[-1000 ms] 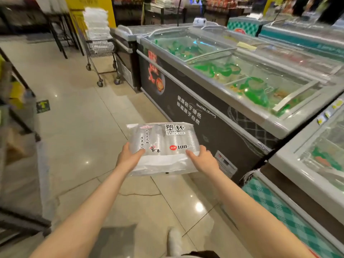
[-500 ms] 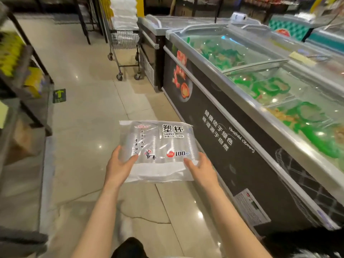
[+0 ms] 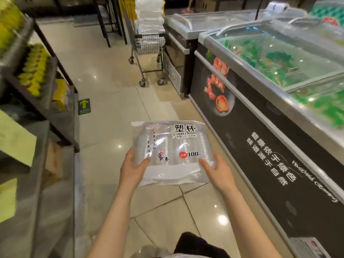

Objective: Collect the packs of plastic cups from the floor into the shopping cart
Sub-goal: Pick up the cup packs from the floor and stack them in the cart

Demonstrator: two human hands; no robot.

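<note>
I hold the pack of plastic cups out front above the floor, my left hand and right hand gripping its near corners. It looks light, slick-wrapped and crushable, so edge grips suit. The shopping cart stands well ahead.

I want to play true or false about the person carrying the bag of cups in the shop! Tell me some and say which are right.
1. Both hands, left hand and right hand, hold the clear plastic pack of cups. True.
2. The pack lies on the floor. False: it is held up above the beige tiled floor.
3. The metal wire shopping cart already holds stacked white packs. True.
4. The cart stands behind the person. False: it is ahead, beside the glass-topped chest freezer.
</note>
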